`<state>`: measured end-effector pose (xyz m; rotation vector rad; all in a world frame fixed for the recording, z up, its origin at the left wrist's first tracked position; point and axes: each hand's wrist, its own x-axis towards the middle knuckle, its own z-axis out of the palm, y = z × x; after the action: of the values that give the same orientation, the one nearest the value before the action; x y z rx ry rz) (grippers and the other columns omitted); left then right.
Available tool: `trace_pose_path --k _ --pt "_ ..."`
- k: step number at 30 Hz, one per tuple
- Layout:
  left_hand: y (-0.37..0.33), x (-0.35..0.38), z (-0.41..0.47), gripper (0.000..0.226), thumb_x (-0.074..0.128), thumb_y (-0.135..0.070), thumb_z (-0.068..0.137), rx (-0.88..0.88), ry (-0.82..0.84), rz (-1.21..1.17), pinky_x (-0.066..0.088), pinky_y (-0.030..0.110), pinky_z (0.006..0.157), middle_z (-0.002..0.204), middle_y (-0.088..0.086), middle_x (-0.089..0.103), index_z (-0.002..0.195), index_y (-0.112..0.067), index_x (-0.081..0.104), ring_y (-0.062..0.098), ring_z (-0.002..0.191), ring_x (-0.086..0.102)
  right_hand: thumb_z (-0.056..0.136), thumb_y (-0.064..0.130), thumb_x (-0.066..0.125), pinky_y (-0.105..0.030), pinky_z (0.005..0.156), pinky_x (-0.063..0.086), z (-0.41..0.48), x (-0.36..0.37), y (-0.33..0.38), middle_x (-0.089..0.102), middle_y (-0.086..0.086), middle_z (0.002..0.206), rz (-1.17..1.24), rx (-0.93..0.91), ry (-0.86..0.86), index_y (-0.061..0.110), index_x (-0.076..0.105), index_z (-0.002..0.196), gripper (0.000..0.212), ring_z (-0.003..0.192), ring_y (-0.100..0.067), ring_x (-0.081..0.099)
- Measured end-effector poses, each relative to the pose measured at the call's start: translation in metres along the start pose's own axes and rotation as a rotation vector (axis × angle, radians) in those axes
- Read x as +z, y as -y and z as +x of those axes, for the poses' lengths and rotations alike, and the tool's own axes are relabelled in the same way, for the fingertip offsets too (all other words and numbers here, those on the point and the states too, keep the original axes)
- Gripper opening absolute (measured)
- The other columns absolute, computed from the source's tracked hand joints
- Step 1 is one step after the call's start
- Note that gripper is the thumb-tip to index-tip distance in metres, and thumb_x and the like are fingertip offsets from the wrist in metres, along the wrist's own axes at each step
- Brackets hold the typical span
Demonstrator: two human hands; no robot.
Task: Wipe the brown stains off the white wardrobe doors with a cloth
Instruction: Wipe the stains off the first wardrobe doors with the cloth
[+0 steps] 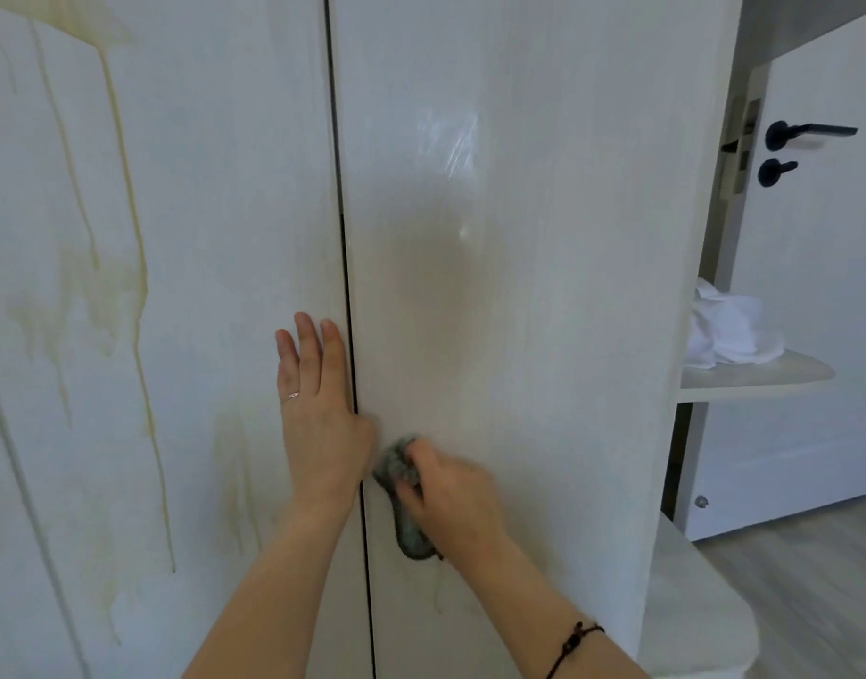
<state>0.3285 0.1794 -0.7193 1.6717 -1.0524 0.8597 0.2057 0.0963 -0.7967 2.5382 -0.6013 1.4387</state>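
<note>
Since my right grip [453, 487] is bunched round the grey cloth [404, 502] on the right door [543, 286], the brown drips [127, 227] sit well left of it, past my flat-open left grip [318, 409], running top to bottom.
</note>
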Motion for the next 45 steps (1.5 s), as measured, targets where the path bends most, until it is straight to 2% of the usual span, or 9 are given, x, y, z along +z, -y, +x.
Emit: trace_pose_path --k 6,9,12,18,21,24,27,37,45 --pt "0.004 -0.007 0.002 0.101 0.05 0.016 0.066 0.021 0.076 -0.019 0.001 0.042 0.125 0.167 0.012 -0.002 0.159 -0.005 0.015 0.036 0.153 -0.009 0.098 0.049 0.052 -0.027 0.054 0.033 0.052 -0.071 -0.073 0.053 0.017 0.073 0.114 0.626 -0.59 0.035 0.04 0.104 0.02 0.062 -0.014 0.057" --pt "0.006 -0.01 0.002 0.1 0.05 0.016 0.067 0.041 0.083 -0.018 0.001 0.042 0.125 0.166 0.014 -0.002 0.158 -0.003 0.016 0.037 0.153 -0.008 0.099 0.049 0.048 -0.028 0.061 0.033 0.05 -0.069 -0.077 0.056 0.014 0.078 0.136 0.719 -0.649 0.038 0.038 0.101 0.014 0.067 -0.016 0.058" --pt "0.005 -0.009 0.002 0.101 0.05 0.017 0.065 0.045 0.077 -0.012 0.002 0.042 0.125 0.166 0.014 -0.001 0.158 -0.003 0.016 0.037 0.153 -0.008 0.094 0.051 0.056 -0.029 0.059 0.041 0.026 -0.034 -0.042 0.065 0.005 0.08 0.113 0.572 -0.415 0.035 0.048 0.105 0.02 0.068 -0.024 0.064" --pt "0.013 -0.009 0.003 0.103 0.053 0.017 0.067 0.052 0.063 -0.074 0.004 0.04 0.125 0.168 0.009 0.0 0.16 -0.01 0.017 0.029 0.154 -0.008 0.084 0.042 0.074 -0.029 0.046 0.046 -0.032 0.029 0.02 0.06 0.005 0.081 -0.027 -0.174 0.062 0.021 0.064 0.099 0.027 0.06 -0.018 0.062" --pt "0.023 -0.013 0.003 0.09 0.051 0.01 0.073 0.077 0.035 -0.108 0.009 0.032 0.124 0.167 0.008 0.01 0.157 -0.011 0.03 0.026 0.155 0.001 0.083 0.036 0.075 -0.03 0.044 0.044 -0.003 0.014 0.017 0.064 0.002 0.081 -0.059 -0.116 0.016 0.022 0.064 0.101 0.026 0.057 -0.024 0.062" --pt "0.03 -0.017 0.002 0.081 0.029 -0.011 0.075 0.12 0.033 -0.115 0.009 0.028 0.123 0.167 0.009 0.014 0.155 -0.011 0.034 0.026 0.155 0.004 0.09 0.038 0.066 -0.031 0.055 0.045 0.05 -0.022 0.011 0.069 0.004 0.096 0.042 0.191 -0.186 0.027 0.057 0.112 0.026 0.071 -0.023 0.066" --pt "0.029 -0.017 0.002 0.08 0.027 -0.006 0.075 0.12 0.034 -0.12 0.01 0.031 0.124 0.166 0.01 0.014 0.155 -0.01 0.034 0.028 0.155 0.004 0.096 0.041 0.057 -0.029 0.064 0.044 0.078 -0.041 0.005 0.067 0.01 0.1 0.2 0.415 -0.349 0.034 0.048 0.117 0.025 0.08 -0.017 0.065" --pt "0.024 -0.005 0.002 0.082 0.051 0.019 0.075 0.146 -0.041 -0.053 0.014 0.041 0.125 0.164 0.017 0.018 0.152 -0.004 0.037 0.035 0.154 0.008 0.086 0.036 0.069 -0.029 0.042 0.044 0.008 0.009 0.028 0.062 0.004 0.078 -0.062 -0.11 0.057 0.024 0.065 0.097 0.017 0.056 -0.021 0.06" --pt "-0.004 0.004 0.001 0.071 0.034 0.003 0.077 -0.004 -0.102 -0.068 0.014 0.052 0.123 0.163 0.02 0.019 0.148 0.002 0.037 0.043 0.152 0.01 0.103 0.041 0.044 -0.032 0.073 0.041 0.032 -0.119 -0.136 0.057 -0.002 0.117 -0.05 0.802 -0.464 0.026 0.047 0.138 0.039 0.096 -0.026 0.062"
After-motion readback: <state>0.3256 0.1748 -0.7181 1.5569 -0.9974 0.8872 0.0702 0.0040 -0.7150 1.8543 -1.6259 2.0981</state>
